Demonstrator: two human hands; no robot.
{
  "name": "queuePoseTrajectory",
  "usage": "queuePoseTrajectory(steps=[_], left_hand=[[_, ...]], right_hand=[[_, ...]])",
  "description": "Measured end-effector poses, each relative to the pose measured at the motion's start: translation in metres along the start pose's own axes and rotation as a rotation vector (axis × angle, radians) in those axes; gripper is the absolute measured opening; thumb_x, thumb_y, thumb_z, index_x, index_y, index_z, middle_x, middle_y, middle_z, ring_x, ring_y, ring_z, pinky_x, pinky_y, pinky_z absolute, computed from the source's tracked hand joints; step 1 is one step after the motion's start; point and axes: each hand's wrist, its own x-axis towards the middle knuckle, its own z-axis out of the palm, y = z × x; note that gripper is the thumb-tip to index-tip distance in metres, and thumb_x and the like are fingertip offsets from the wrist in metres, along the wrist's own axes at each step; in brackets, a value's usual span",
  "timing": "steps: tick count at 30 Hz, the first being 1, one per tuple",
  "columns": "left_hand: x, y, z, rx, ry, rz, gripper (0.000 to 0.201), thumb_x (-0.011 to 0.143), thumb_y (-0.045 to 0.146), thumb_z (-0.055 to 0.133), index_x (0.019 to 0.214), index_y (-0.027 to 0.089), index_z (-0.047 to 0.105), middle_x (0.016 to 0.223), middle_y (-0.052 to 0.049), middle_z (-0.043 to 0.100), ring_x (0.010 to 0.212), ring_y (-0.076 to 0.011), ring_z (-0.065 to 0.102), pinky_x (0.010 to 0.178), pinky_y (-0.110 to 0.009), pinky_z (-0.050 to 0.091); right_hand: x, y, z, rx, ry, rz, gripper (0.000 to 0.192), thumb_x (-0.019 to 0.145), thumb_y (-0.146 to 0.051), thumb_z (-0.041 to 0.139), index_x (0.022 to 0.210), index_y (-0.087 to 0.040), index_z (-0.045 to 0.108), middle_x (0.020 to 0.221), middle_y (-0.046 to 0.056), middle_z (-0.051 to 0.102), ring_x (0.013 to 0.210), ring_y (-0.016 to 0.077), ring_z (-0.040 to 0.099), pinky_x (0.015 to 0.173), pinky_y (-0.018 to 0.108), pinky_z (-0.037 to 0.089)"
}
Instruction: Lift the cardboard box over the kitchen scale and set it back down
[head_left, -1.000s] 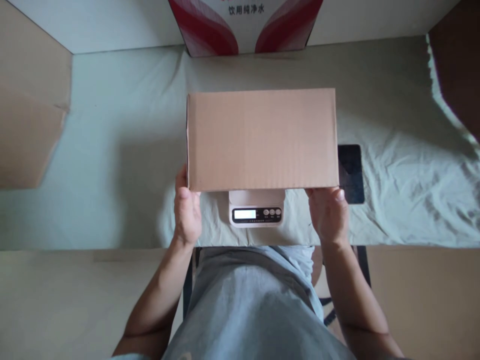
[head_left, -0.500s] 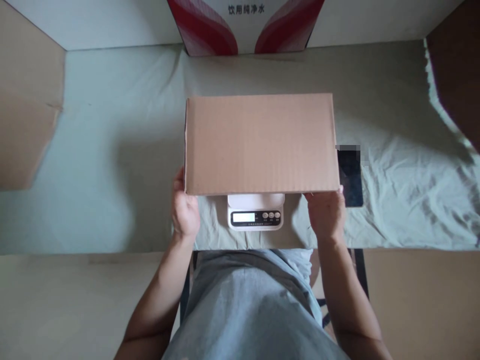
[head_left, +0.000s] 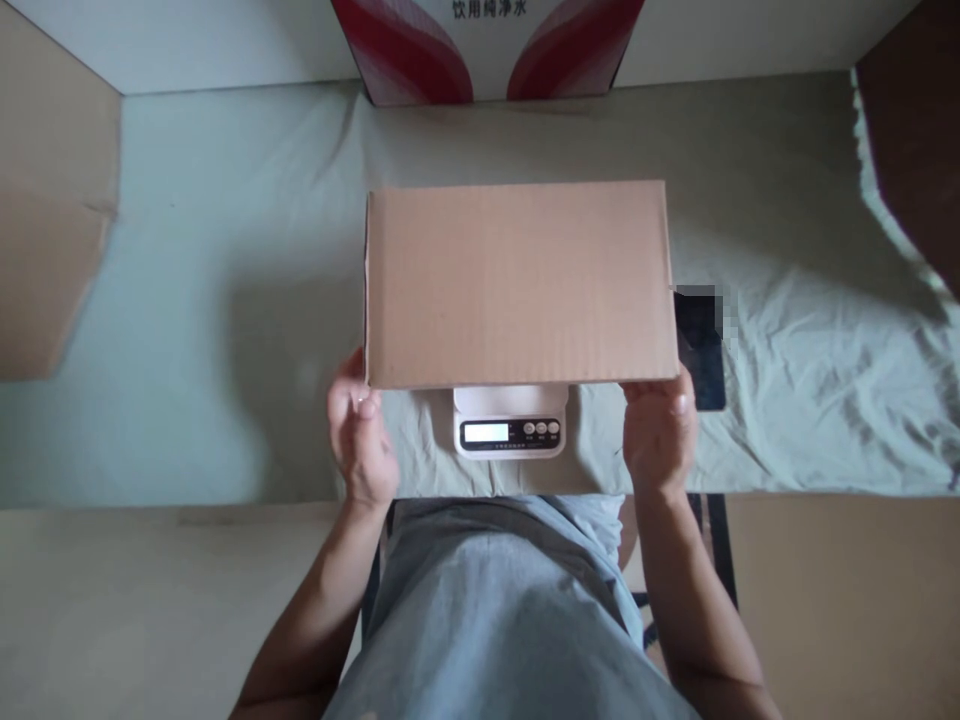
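A plain brown cardboard box (head_left: 517, 285) lies flat over a small white kitchen scale (head_left: 510, 422). Only the scale's front with its lit display and buttons shows below the box's near edge. My left hand (head_left: 360, 440) grips the box's near left corner, thumb up and fingers against its side. My right hand (head_left: 660, 435) holds the near right corner, its fingertips hidden under the box edge.
A pale green cloth (head_left: 225, 300) covers the table. A dark phone (head_left: 701, 350) lies just right of the box. A red and white carton (head_left: 487, 45) stands at the back. Brown cardboard flaps (head_left: 45, 250) sit at the left and a dark one (head_left: 915, 150) at the right.
The box has stayed over the scale with only a slight shift. My left hand has slid outward to the left corner, and my right hand has moved a little to the right corner.
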Motion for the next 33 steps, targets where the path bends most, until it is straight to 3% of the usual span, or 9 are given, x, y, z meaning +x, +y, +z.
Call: queuePoseTrajectory(steps=[5,10,15,18,21,25,29,33], left_hand=[[-0.014,-0.003,0.005,0.119,-0.036,0.143,0.055,0.082,0.025,0.062,0.134,0.033,0.049,0.141,-0.003,0.052,0.132,-0.0198,0.049,0.111,-0.036,0.041],[-0.012,0.002,0.015,0.153,-0.171,0.104,0.059,0.076,0.004,0.055,0.128,0.03,0.052,0.136,-0.006,0.056,0.132,-0.0193,0.049,0.114,-0.039,0.037],[0.006,0.019,0.027,0.157,-0.196,0.18,0.064,0.069,0.001,0.053,0.126,0.029,0.051,0.129,-0.005,0.056,0.129,-0.0205,0.05,0.118,-0.044,0.03],[0.026,0.023,0.036,0.144,-0.22,0.21,0.054,0.073,0.011,0.06,0.123,0.031,0.051,0.126,-0.003,0.056,0.129,-0.0214,0.05,0.12,-0.043,0.029],[0.05,0.019,0.046,0.086,-0.271,0.176,0.043,0.081,0.034,0.062,0.123,0.031,0.052,0.124,-0.003,0.057,0.129,-0.0241,0.05,0.119,-0.043,0.031],[0.081,-0.001,0.055,0.035,-0.294,0.112,0.05,0.084,0.06,0.053,0.125,0.031,0.052,0.127,-0.004,0.057,0.134,-0.0254,0.046,0.116,-0.04,0.033],[0.098,-0.03,0.058,0.057,-0.255,0.077,0.06,0.083,0.068,0.048,0.127,0.028,0.05,0.137,-0.006,0.053,0.137,-0.0232,0.041,0.117,-0.037,0.031],[0.099,-0.049,0.057,0.085,-0.258,0.064,0.057,0.088,0.065,0.042,0.13,0.027,0.047,0.143,-0.008,0.048,0.137,-0.0219,0.041,0.117,-0.039,0.029]], right_hand=[[-0.009,0.003,-0.003,-0.083,0.012,-0.009,0.053,0.083,-0.052,0.051,0.131,-0.03,0.053,0.134,0.006,0.057,0.129,0.0282,0.052,0.112,0.055,0.037],[-0.009,0.009,0.005,-0.115,-0.151,-0.07,0.053,0.074,-0.042,0.064,0.125,-0.032,0.054,0.121,0.005,0.061,0.118,0.0274,0.057,0.108,0.05,0.041],[0.009,0.001,0.016,-0.126,-0.173,-0.157,0.053,0.074,-0.042,0.064,0.124,-0.031,0.052,0.125,0.004,0.057,0.122,0.0257,0.053,0.109,0.048,0.041],[0.029,-0.006,0.021,-0.127,-0.164,-0.193,0.058,0.071,-0.047,0.066,0.125,-0.033,0.051,0.127,0.003,0.055,0.126,0.0266,0.051,0.111,0.049,0.04],[0.051,-0.006,0.027,-0.115,-0.146,-0.168,0.058,0.07,-0.052,0.064,0.125,-0.036,0.051,0.127,0.003,0.055,0.128,0.0276,0.05,0.114,0.051,0.037],[0.079,0.008,0.032,-0.107,-0.191,-0.102,0.057,0.069,-0.049,0.062,0.124,-0.036,0.051,0.127,0.001,0.057,0.128,0.0276,0.049,0.115,0.055,0.035],[0.096,0.024,0.034,-0.095,-0.222,-0.089,0.054,0.067,-0.034,0.06,0.12,-0.034,0.052,0.122,0.0,0.059,0.122,0.0251,0.052,0.113,0.051,0.038],[0.099,0.035,0.032,-0.09,-0.25,-0.091,0.052,0.065,-0.028,0.057,0.116,-0.031,0.054,0.127,0.001,0.058,0.126,0.0246,0.05,0.117,0.048,0.034]])
